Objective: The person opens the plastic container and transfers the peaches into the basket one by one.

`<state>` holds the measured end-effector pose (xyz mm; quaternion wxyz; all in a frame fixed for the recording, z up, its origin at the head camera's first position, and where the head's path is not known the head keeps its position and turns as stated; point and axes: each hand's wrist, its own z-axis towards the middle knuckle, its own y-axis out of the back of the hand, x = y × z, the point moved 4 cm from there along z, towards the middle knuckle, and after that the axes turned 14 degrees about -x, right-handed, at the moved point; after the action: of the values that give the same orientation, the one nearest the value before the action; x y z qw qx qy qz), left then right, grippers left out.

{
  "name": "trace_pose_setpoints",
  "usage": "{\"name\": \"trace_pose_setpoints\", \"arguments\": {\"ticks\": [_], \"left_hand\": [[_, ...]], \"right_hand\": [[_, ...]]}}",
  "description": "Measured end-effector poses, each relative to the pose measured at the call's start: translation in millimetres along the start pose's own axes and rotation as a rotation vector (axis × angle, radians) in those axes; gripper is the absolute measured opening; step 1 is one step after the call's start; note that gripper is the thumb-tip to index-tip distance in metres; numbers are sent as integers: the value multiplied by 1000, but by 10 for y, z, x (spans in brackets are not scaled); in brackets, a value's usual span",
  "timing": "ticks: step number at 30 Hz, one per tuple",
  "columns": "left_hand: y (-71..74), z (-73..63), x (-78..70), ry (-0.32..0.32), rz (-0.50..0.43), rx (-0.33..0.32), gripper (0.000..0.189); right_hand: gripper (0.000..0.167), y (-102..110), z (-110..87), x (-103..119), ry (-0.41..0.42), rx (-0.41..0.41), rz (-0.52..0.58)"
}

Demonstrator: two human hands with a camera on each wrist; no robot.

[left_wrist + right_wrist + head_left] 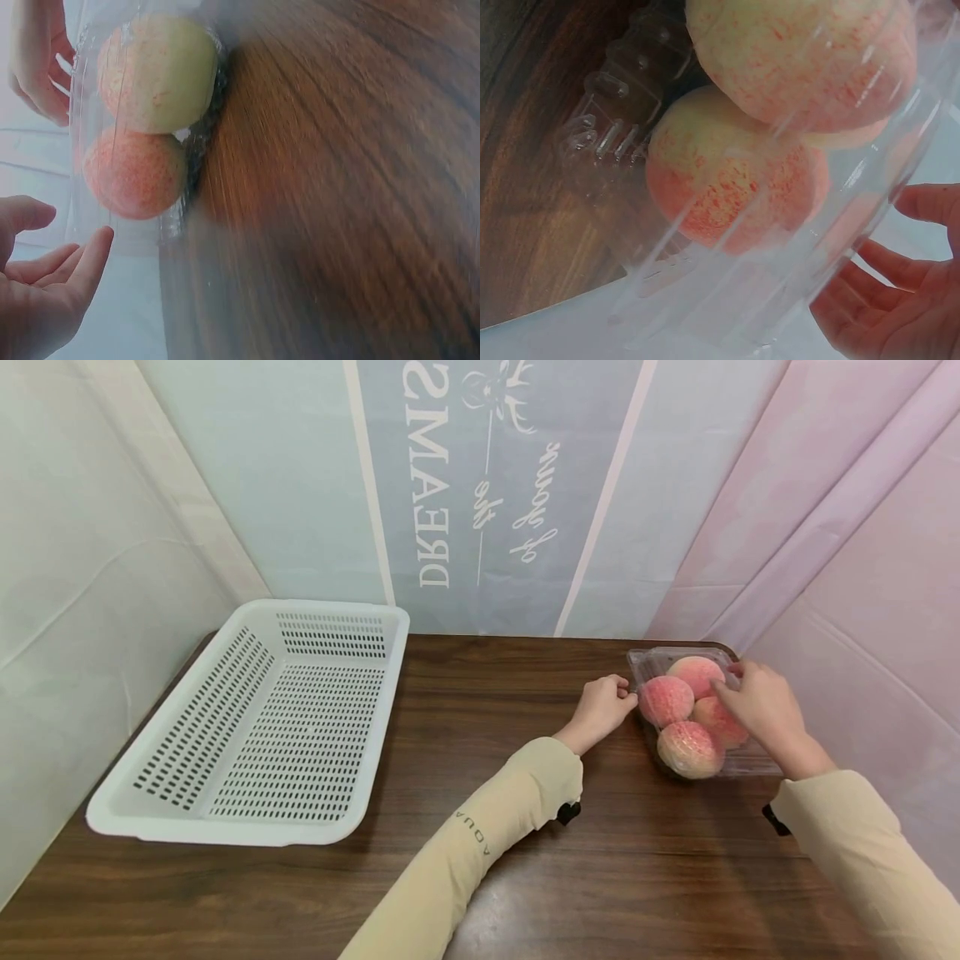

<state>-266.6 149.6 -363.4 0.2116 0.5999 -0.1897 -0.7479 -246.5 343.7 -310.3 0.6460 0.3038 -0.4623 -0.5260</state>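
Several pink and yellow peaches [666, 700] sit in a clear plastic clamshell box [651, 653] at the right of the table. My right hand [765, 703] is over the box's right side. In the right wrist view its thumb [922, 202] and fingers [866, 296] are spread, with the tips at the curved clear plastic. My left hand [603, 703] is at the box's left side, fingertips close to its wall. Seen from the left wrist, this hand [52, 292] has its thumb and fingers apart with nothing between them, just beside a peach [139, 176].
A white perforated plastic basket [378, 735] stands on the left of the dark wooden table [480, 693]. Printed cloth [487, 460] hangs behind the table. Pale cloth walls [885, 635] close in both sides, the right one near the box.
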Motion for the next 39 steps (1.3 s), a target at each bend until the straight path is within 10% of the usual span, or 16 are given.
{"name": "trace_pose_setpoints", "arguments": {"ticks": [23, 39], "left_hand": [[-212, -40, 60, 269, -185, -27, 20], [-310, -138, -24, 352, -233, 3, 10]], "right_hand": [[54, -33, -134, -154, -117, 37, -55], [49, -101, -176, -126, -37, -8, -66]]}}
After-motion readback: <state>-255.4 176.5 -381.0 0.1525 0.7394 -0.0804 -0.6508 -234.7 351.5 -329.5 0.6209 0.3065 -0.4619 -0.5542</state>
